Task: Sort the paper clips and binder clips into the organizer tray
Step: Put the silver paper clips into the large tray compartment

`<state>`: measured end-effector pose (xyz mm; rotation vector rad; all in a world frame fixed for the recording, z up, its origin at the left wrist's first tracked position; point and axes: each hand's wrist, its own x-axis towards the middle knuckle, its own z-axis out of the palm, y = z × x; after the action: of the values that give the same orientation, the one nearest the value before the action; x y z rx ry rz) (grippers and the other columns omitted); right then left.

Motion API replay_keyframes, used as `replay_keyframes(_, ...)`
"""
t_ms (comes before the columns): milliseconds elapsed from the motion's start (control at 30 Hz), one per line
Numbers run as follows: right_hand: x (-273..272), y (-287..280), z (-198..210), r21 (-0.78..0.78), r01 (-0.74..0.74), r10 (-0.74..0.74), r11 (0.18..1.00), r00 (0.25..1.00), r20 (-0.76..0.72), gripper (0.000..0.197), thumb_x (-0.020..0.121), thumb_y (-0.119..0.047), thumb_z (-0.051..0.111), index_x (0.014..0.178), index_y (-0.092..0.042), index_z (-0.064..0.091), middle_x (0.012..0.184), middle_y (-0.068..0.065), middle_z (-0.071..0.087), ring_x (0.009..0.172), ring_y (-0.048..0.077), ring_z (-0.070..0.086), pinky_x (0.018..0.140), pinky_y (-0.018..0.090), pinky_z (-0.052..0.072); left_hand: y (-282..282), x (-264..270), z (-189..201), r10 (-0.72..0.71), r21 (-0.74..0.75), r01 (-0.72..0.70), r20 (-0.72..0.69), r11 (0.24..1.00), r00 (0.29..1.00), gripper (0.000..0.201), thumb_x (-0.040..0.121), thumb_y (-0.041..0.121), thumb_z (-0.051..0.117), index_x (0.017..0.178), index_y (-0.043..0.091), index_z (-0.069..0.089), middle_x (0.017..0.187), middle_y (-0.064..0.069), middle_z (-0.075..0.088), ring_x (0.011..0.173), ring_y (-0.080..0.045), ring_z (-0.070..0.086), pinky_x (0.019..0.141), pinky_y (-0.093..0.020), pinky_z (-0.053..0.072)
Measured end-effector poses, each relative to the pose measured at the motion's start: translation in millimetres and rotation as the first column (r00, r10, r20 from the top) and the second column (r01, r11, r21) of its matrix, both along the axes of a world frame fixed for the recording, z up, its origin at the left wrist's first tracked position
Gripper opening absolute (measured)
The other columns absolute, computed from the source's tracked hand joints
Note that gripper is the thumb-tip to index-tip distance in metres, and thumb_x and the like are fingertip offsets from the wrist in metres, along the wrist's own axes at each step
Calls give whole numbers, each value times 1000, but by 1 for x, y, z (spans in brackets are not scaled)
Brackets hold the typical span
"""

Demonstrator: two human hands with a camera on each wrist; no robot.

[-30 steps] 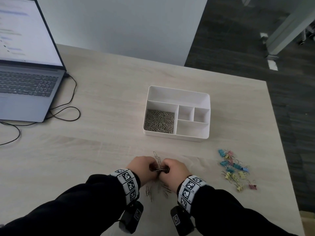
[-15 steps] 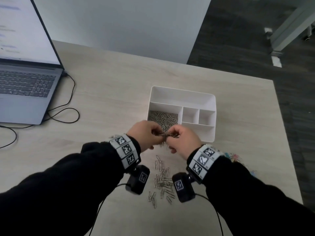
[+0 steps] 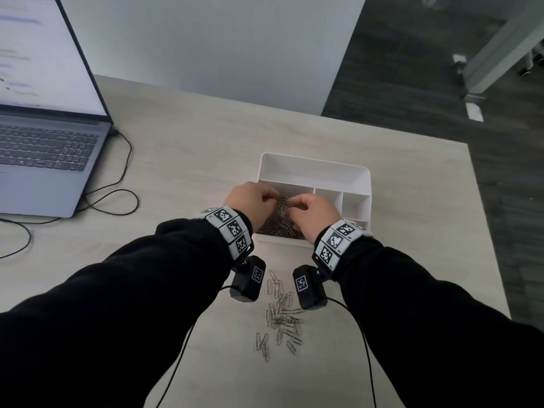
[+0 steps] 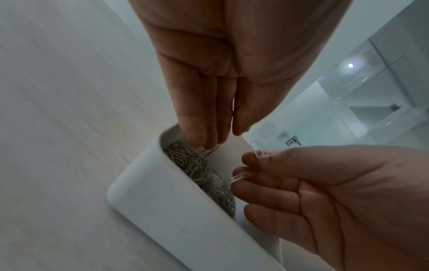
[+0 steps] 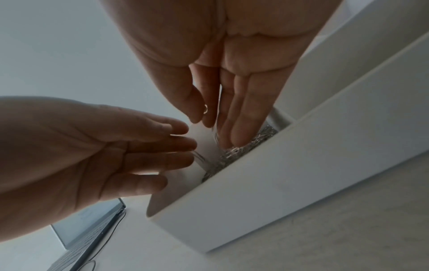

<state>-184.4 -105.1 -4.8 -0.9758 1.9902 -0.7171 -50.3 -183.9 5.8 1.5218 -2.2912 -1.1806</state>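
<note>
Both hands hover over the front left compartment of the white organizer tray (image 3: 312,161), which holds a heap of silver paper clips (image 3: 276,228). My left hand (image 3: 250,198) points its straight fingers (image 5: 148,146) down, and blurred clips (image 4: 209,152) slip from their tips. My right hand (image 3: 315,210) pinches a paper clip (image 4: 256,148) between thumb and forefinger, with more clips under its curled fingers. A loose pile of paper clips (image 3: 281,313) lies on the table between my wrists. No binder clips are in view.
An open laptop (image 3: 44,142) stands at the far left with a black cable (image 3: 117,195) looping toward the tray. The tray's other compartments (image 3: 353,201) show nothing inside. The table's right edge (image 3: 485,231) runs close beside the tray.
Both hands lifted a bunch of paper clips from the pile near the table's front and carried it forward over the tray. The left fingers have straightened and clips are falling.
</note>
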Motion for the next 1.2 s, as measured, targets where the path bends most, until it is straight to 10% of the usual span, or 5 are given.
replay_keyframes(300,-2,39,12,-46,-31,26,998,995,-93,24,93,-25,54,108,-34,71,85,-6,72,67,23,66,67,41,58,37,27,1,83,50,-77,-134,996,988,18,91,24,58,98,31,73,69,14,62,60,-4,54,61,-20,43)
replay_keyframes(433,3,68,16,-80,-153,137,985,974,-182,18,96,-23,54,103,-26,69,86,-14,65,63,-1,53,60,17,43,54,58,-15,175,2,-176,-110,984,978,16,87,19,60,89,28,74,81,9,65,73,-10,58,74,-25,47)
replay_keyframes(633,31,100,-19,290,-508,578,811,772,-263,49,89,-28,53,137,-20,50,135,3,45,123,23,44,109,37,36,92,90,-57,-17,13,14,349,1000,937,42,82,26,52,124,24,52,126,-7,46,110,-32,48,98,-41,44)
replay_keyframes(1000,50,154,-43,375,-681,772,630,494,-401,74,79,-42,49,148,-30,25,137,-3,34,125,26,34,103,47,36,166,91,-64,-414,-10,462,426,887,804,70,80,39,49,146,27,27,138,0,36,124,-28,39,100,-41,41)
replay_keyframes(1200,27,178,-45,327,-582,667,745,630,-398,89,69,-67,62,146,-36,28,138,-7,34,125,21,36,106,40,37,165,109,-62,-470,43,498,411,866,781,100,57,70,65,142,32,29,133,4,35,121,-23,39,101,-40,45)
